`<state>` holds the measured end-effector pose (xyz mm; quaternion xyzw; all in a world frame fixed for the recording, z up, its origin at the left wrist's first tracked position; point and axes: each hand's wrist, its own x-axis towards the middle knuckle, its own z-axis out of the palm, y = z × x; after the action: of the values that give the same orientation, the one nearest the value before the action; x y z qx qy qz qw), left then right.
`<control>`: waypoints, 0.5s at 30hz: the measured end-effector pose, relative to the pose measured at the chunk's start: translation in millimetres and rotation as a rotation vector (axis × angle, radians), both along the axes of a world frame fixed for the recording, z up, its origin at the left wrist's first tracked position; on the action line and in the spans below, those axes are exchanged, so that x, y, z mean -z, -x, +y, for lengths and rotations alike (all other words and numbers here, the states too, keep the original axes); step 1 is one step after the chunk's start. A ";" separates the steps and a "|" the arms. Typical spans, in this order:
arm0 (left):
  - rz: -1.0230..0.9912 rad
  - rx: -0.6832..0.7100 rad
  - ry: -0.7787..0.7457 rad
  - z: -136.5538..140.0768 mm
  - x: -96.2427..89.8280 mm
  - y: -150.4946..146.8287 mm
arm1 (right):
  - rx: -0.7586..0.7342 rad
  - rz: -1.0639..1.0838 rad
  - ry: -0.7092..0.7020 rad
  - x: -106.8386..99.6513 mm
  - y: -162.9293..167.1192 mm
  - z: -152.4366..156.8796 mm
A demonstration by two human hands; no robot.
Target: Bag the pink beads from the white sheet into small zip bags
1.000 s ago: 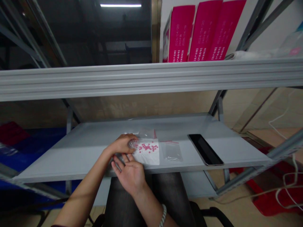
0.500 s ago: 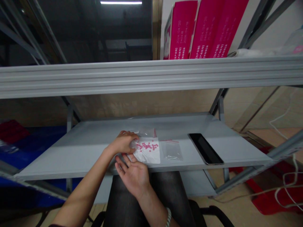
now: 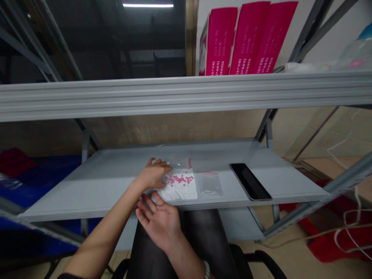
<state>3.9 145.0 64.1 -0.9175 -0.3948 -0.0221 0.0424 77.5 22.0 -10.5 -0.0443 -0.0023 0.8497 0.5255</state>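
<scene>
My left hand (image 3: 153, 175) is curled round a small clear plastic thing (image 3: 167, 176) at the left side of a white sheet (image 3: 183, 192). Whether that thing is a cup or a bag I cannot tell. Many small pink pills or beads (image 3: 180, 179) lie scattered on the sheet, just right of the fingers. My right hand (image 3: 161, 223) is palm up in front of the shelf edge, fingers spread, holding nothing. A clear zip bag (image 3: 209, 183) lies flat to the right of the sheet. Another clear zip bag (image 3: 180, 162) lies behind the sheet, partly hidden by my left hand.
A dark phone (image 3: 250, 181) rests on the right part of the grey shelf (image 3: 95, 182). Across the top runs a metal beam (image 3: 145, 97), with pink boxes (image 3: 222, 42) standing behind it. White cables (image 3: 356, 217) hang at the right beside a red plastic object (image 3: 322, 244).
My right hand has drawn slightly left and toward me, away from the sheet. My left hand keeps its hold on the clear plastic thing, its fingers slightly shifted. The pink pieces look about the same.
</scene>
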 end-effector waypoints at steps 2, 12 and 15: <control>-0.004 -0.002 -0.020 -1.2 0.7 0.0 | -0.002 0.002 0.000 1.1 0.2 -1.3; -0.099 -0.004 -0.057 -1.5 3.2 5.8 | 0.002 -0.083 -0.007 -1.4 -5.4 -8.8; -0.161 -0.037 -0.064 -4.5 3.1 15.5 | 0.082 -0.245 -0.021 4.1 -9.6 -11.8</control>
<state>-11.6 140.6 61.0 -0.9036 -0.4127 -0.1073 0.0402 87.2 10.2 -14.7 -0.1425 -0.0736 0.8157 0.5558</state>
